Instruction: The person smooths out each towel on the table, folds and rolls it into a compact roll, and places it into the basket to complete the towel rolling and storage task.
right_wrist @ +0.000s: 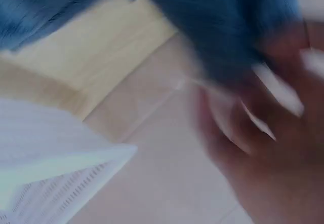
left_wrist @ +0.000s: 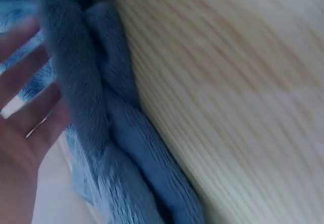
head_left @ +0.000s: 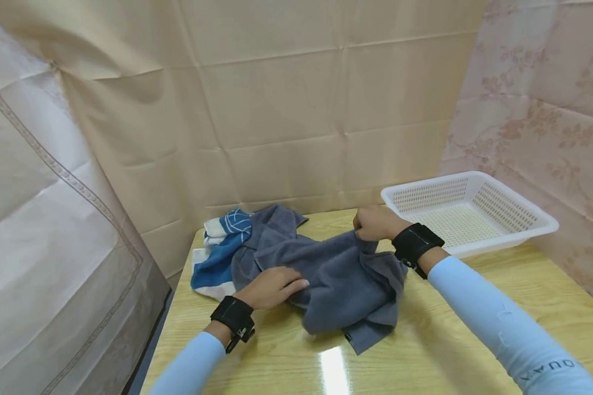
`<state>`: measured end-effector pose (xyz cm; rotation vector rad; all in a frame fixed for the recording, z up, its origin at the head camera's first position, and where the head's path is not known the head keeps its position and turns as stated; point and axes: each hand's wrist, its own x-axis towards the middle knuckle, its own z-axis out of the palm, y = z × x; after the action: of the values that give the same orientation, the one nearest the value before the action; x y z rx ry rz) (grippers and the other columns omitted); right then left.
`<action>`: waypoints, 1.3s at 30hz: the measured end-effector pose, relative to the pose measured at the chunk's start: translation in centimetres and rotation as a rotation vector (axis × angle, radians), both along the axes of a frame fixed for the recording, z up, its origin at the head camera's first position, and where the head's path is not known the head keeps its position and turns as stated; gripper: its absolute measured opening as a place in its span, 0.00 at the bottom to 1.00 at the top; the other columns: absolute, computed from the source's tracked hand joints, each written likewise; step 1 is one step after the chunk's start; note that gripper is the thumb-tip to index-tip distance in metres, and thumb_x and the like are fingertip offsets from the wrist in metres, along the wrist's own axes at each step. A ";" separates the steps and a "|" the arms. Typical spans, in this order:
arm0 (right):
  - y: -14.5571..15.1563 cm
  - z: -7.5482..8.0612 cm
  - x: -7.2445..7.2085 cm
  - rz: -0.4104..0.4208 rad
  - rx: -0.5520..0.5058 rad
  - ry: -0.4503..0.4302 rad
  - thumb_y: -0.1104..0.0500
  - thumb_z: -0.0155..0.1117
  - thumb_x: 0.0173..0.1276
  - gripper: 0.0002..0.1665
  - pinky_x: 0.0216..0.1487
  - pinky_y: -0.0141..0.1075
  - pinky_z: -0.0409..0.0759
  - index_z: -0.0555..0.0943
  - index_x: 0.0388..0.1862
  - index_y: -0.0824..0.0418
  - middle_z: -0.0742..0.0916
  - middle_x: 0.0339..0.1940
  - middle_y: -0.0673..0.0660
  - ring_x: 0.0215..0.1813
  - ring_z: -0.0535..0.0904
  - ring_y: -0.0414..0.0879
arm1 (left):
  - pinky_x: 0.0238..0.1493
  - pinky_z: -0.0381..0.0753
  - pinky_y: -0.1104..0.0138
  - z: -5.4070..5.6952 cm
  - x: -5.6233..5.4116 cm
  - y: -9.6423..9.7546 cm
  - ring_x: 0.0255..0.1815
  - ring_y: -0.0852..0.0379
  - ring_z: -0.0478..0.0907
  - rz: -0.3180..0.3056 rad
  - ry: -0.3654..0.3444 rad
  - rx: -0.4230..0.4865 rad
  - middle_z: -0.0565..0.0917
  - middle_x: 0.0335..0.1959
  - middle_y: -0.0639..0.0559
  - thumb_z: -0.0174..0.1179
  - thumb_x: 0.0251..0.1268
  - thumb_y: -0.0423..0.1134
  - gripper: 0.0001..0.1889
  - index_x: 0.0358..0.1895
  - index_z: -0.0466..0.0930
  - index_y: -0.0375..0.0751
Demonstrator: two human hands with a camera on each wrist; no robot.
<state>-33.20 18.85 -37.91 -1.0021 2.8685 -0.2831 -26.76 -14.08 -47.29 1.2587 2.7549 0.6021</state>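
Note:
A crumpled grey towel [head_left: 336, 274] lies across the wooden table, its right part lifted into folds. My right hand [head_left: 379, 222] pinches its upper right edge; in the right wrist view that hand [right_wrist: 273, 112] is blurred, with the fingers curled at the dark cloth. Against the towel's left front side rests my left hand [head_left: 274, 288]. Seen from the left wrist, its fingers [left_wrist: 30, 67] are spread and fairly straight, their tips hidden behind a fold of the towel [left_wrist: 96, 92]. A blue and white patterned cloth [head_left: 222, 252] lies partly under the grey towel's left end.
A white perforated plastic basket [head_left: 538, 225] stands at the table's back right. Behind the table [head_left: 262, 362] hangs a beige curtain [head_left: 277, 109]. Patterned cloth [head_left: 538, 109] hangs on the right side and a pale curtain [head_left: 44, 247] on the left.

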 end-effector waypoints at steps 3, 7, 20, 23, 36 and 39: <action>-0.1 0.0 0.3 0.007 0.086 -0.395 0.60 0.57 0.74 0.28 0.28 0.34 0.69 0.66 0.11 0.50 0.61 0.13 0.44 0.19 0.52 0.39 | 0.43 0.80 0.64 -0.2 -0.5 1.2 0.39 0.63 0.79 0.112 0.065 0.049 0.81 0.44 0.58 0.46 0.84 0.56 0.18 0.53 0.82 0.51; -1.5 -2.7 0.3 -0.133 0.151 -0.498 0.41 0.53 0.82 0.32 0.42 0.42 0.79 0.71 0.17 0.54 0.66 0.17 0.47 0.22 0.62 0.41 | 0.53 0.78 0.53 -0.9 -1.5 1.4 0.52 0.49 0.75 0.287 0.271 -0.020 0.76 0.54 0.46 0.54 0.81 0.54 0.18 0.59 0.79 0.47; -6.2 -8.6 0.0 -0.067 0.002 -0.254 0.59 0.75 0.67 0.53 0.51 0.52 0.79 0.54 0.83 0.57 0.81 0.57 0.69 0.54 0.81 0.61 | 0.62 0.73 0.43 -1.6 -2.1 -1.8 0.64 0.32 0.73 0.509 -0.010 0.082 0.75 0.64 0.29 0.52 0.81 0.56 0.36 0.77 0.61 0.32; -6.7 -9.2 0.2 0.021 0.042 -0.161 0.66 0.70 0.70 0.40 0.46 0.50 0.79 0.64 0.78 0.57 0.84 0.49 0.65 0.46 0.82 0.58 | 0.59 0.69 0.44 -1.4 -2.6 -1.5 0.57 0.37 0.70 0.513 0.010 0.109 0.77 0.56 0.35 0.49 0.82 0.58 0.28 0.63 0.80 0.37; -7.1 -4.0 1.1 0.371 -0.365 0.303 0.76 0.68 0.65 0.24 0.52 0.42 0.80 0.80 0.54 0.53 0.81 0.54 0.53 0.56 0.79 0.49 | 0.61 0.75 0.47 0.6 -3.4 0.2 0.69 0.41 0.73 0.429 -0.256 0.459 0.73 0.71 0.41 0.62 0.68 0.67 0.43 0.78 0.62 0.47; -7.5 -4.2 2.0 0.330 -0.319 0.320 0.69 0.72 0.68 0.24 0.49 0.41 0.81 0.78 0.59 0.54 0.79 0.58 0.56 0.54 0.80 0.50 | 0.43 0.78 0.53 1.5 -3.0 -0.4 0.48 0.44 0.81 0.468 -0.195 0.480 0.82 0.51 0.43 0.64 0.72 0.55 0.26 0.64 0.74 0.44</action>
<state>-31.24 11.37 -42.10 -1.6957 2.9121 -0.6147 -29.76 -14.47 -45.74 0.5319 2.8284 1.4027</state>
